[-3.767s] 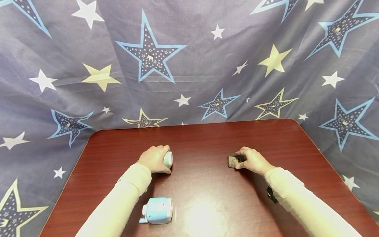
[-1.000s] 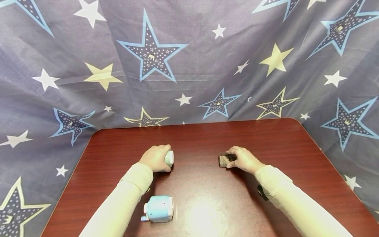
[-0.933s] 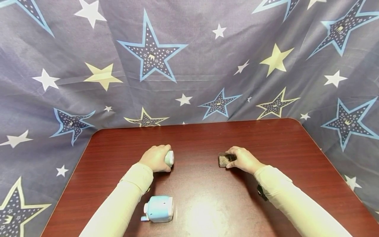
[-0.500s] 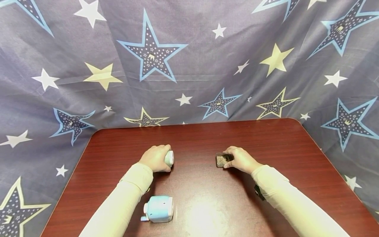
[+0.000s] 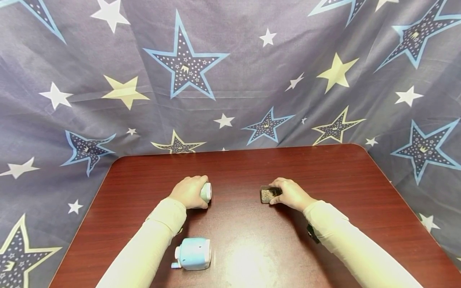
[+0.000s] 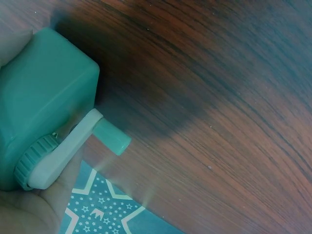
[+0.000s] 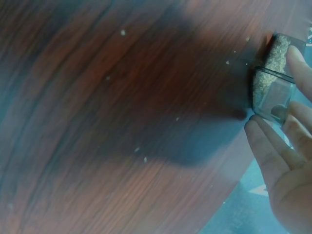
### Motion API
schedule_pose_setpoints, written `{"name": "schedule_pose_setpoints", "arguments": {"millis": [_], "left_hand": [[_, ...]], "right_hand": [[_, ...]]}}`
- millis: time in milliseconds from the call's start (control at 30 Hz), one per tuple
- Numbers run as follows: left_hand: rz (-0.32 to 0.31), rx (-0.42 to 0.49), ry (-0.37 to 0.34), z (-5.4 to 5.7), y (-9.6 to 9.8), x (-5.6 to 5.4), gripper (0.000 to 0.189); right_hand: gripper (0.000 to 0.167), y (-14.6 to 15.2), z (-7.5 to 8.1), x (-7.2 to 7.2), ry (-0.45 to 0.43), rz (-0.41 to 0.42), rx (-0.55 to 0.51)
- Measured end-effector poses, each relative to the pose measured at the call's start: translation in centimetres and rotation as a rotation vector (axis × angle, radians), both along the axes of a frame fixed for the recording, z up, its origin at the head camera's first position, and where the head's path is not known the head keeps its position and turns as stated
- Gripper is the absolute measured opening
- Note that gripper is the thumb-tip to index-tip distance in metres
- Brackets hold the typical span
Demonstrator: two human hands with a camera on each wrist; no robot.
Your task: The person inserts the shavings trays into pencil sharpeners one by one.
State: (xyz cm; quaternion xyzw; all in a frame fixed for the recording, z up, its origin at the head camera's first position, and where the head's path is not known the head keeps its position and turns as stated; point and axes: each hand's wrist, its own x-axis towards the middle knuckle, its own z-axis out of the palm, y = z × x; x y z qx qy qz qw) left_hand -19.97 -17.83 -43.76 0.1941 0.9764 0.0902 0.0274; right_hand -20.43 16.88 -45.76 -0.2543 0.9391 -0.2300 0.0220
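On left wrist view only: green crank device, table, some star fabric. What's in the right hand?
Observer: The right hand grips a small clear box with tan, crumbly material inside.
Operator: Any other device out there?
Observer: Yes, a light-blue device on the table, nearer the head camera than the left hand.
Operator: What am I missing on the green device?
Observer: Its white end, which faces toward the box.

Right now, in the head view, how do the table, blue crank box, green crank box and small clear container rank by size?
1. Table
2. Blue crank box
Not ranked: green crank box and small clear container. Both look smaller than the blue one, but the left hand and right hand partly cover them.
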Motion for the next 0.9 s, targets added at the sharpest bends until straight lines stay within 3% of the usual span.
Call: {"name": "schedule_pose_setpoints", "arguments": {"millis": [700,900], "left_hand": [[0.003,0.003,-0.01,-0.1,0.1,0.0,0.06],[-0.001,-0.001,-0.01,0.4,0.2,0.2,0.059]], "right_hand": [[0.051,-1.0,0.1,0.0,-0.02,0.002,-0.003],[0.051,-1.5,0.0,-0.2,-0.025,0.006,-0.018]]}}
